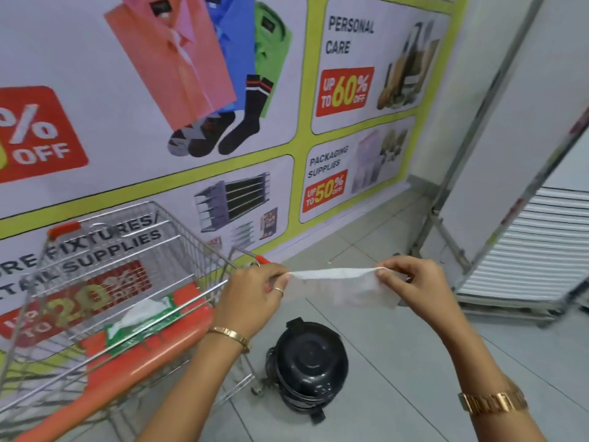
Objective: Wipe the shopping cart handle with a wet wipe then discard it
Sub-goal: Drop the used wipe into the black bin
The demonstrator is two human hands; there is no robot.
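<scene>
Hands pinch a white wipe point(344, 287) stretched between them: left hand point(251, 295) at one corner, right hand point(411, 285) at the other, above the floor bin point(309, 365), beside the cart's orange handle point(137, 362).

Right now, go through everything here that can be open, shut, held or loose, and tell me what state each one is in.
Wet wipe: unfolded, stretched between both hands, off the cart.
Left hand: pinching the wipe's left edge.
Right hand: pinching the wipe's right edge.
Wipe pack: open, a wipe sticking out, lying in the cart's child seat.
Cart handle: untouched.
Black bin: lid closed, on the floor.
</scene>
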